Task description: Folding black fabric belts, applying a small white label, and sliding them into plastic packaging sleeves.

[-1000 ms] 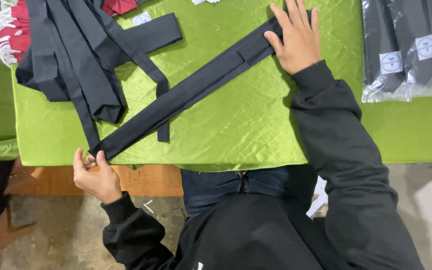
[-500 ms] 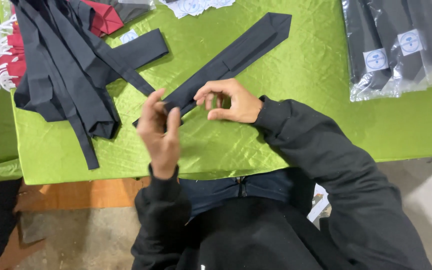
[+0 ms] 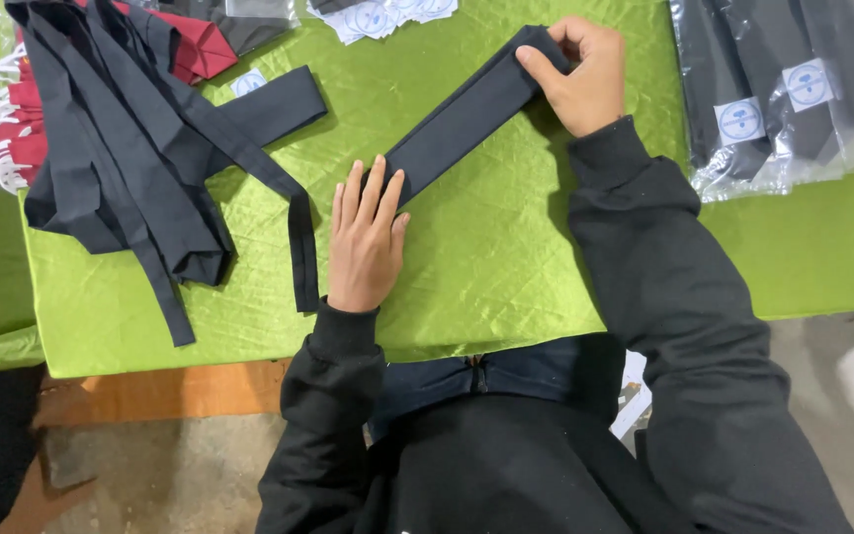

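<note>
- We find the left hand (image 3: 366, 242) laid flat, palm down and fingers extended, on the near end of a folded dark necktie (image 3: 467, 114); nothing is enclosed in it; it presses rather than clasps.
- The right hand (image 3: 580, 74) is closed on the far end of the same necktie at about one o'clock from the left hand; thumb and fingers pinch the folded edge.
- The necktie lies on the green quilted table cover (image 3: 506, 257), running as a doubled band from about seven o'clock up to one o'clock between the two hands; it is flat against the cloth.
- At nine to eleven o'clock from the left hand we note a heap of loose dark neckties (image 3: 130, 148); one narrow tail hangs down just beside the left hand, apart from it.
- A red garment with white fringe (image 3: 17, 138) shows beneath that heap at the far left edge.
- At two to three o'clock from the right hand lie bagged neckties in clear plastic sleeves (image 3: 793, 89), each with a round pale sticker; well apart from the hands.
- Small white labels (image 3: 383, 18) lie at twelve o'clock along the top edge.
</note>
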